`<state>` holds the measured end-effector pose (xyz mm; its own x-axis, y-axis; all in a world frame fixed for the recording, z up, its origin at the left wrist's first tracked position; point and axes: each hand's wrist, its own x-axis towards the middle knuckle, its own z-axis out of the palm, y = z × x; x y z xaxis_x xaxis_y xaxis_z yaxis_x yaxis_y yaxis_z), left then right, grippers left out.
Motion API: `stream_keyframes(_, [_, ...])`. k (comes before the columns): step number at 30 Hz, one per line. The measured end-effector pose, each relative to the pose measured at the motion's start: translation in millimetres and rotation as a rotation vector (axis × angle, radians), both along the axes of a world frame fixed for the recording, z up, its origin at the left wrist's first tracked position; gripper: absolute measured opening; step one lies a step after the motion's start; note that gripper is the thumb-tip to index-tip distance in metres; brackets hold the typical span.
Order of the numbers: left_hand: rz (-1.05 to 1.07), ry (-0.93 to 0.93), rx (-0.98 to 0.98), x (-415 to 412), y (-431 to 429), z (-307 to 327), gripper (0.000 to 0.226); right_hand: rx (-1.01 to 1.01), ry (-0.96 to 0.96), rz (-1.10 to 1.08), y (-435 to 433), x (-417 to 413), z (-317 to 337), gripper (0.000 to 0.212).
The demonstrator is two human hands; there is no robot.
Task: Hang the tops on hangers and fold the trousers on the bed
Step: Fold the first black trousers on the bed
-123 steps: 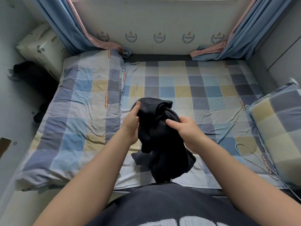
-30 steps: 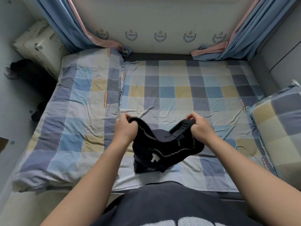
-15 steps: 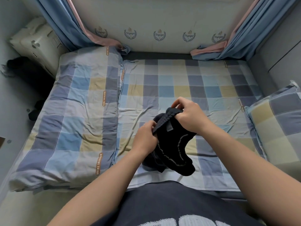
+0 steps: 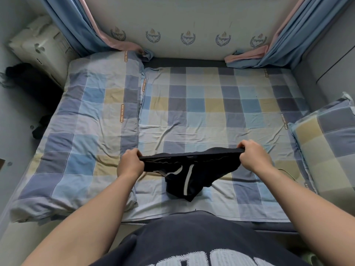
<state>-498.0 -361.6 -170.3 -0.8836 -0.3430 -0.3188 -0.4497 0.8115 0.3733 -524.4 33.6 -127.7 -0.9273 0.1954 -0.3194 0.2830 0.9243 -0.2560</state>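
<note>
Left hand (image 4: pixel 130 163) and right hand (image 4: pixel 251 157) both closed into fists, each gripping one end of the waistband of the black trousers (image 4: pixel 189 169). Waistband pulled flat and taut between the two hands, held just above the near part of the bed (image 4: pixel 201 104). Rest of the trousers hangs down bunched, white stripes showing, the lowest folds touching or nearly touching the sheet; can't tell which. Legs crumpled under the waistband, so their length and layout are hard to make out. Fingertips of both hands tucked behind the fabric, hidden.

Checked sheet wrinkled around the hands. Folded checked duvet (image 4: pixel 86 121) lies along the left side of the bed. Checked pillow (image 4: pixel 326 139) at the right, cut off by the frame edge. Thin wire loop (image 4: pixel 288 172) on the sheet just past the right wrist, mostly hidden by the forearm, probably a hanger but too little shows. Pale box (image 4: pixel 38 48) far left beside a dark heap (image 4: pixel 28 81), too dark to identify. Blue and pink curtains (image 4: pixel 76 25) hang in both far corners. Person's dark shirt (image 4: pixel 192 240) fills the bottom, its print cut off.
</note>
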Motion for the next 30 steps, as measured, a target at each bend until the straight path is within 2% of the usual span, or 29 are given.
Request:
stream_keyframes(2, [0.052,-0.068,-0.021,1,-6,-1,0.026,-0.075,0.002,-0.112,0,0,-7,0.031])
stream_keyframes(4, [0.145,-0.133,0.065,-2,-7,-1,0.026,-0.319,0.017,-0.347,-4,0,-11,0.033])
stream_keyframes(6, [0.436,-0.141,0.409,-8,-1,1,0.023,-0.607,0.006,-0.563,-12,2,-12,0.038])
stream_keyframes(8, [0.797,-0.136,0.822,-10,5,8,0.02,-0.796,-0.023,-0.61,-17,4,-11,0.039])
stream_keyframes(9, [0.857,-0.138,0.94,-11,4,12,0.021,-0.861,-0.018,-0.604,-18,5,-10,0.036])
stream_keyframes(13, [0.812,-0.15,1.303,-19,-7,32,0.014,-1.116,0.065,-0.646,-12,0,9,0.022])
stream_keyframes(15, [0.74,-0.069,1.438,-31,-11,45,0.013,-1.282,0.109,-0.615,-9,-11,23,0.022])
stream_keyframes(17, [0.595,0.083,1.49,-47,-11,61,0.024,-1.337,0.155,-0.502,-6,-25,40,0.034])
stream_keyframes(19, [0.392,0.271,1.409,-63,-8,81,0.039,-1.147,0.245,-0.327,-6,-39,62,0.043])
stream_keyframes(21, [0.175,0.451,1.131,-77,-6,107,0.046,-0.872,0.384,-0.189,-8,-55,90,0.039])
stream_keyframes(23, [0.007,0.618,0.8,-94,-7,137,0.042,-0.738,0.52,-0.131,-6,-73,119,0.027])
stream_keyframes(25, [-0.085,0.775,0.549,-113,-11,170,0.026,-0.691,0.628,-0.094,-5,-92,151,0.016])
stream_keyframes(28, [-0.132,1.004,0.342,-142,-15,230,0.019,-0.473,0.824,0.021,0,-121,206,0.004])
stream_keyframes(30, [-0.138,1.104,0.238,-158,-16,275,0.02,-0.382,0.917,0.088,3,-139,247,0.013])
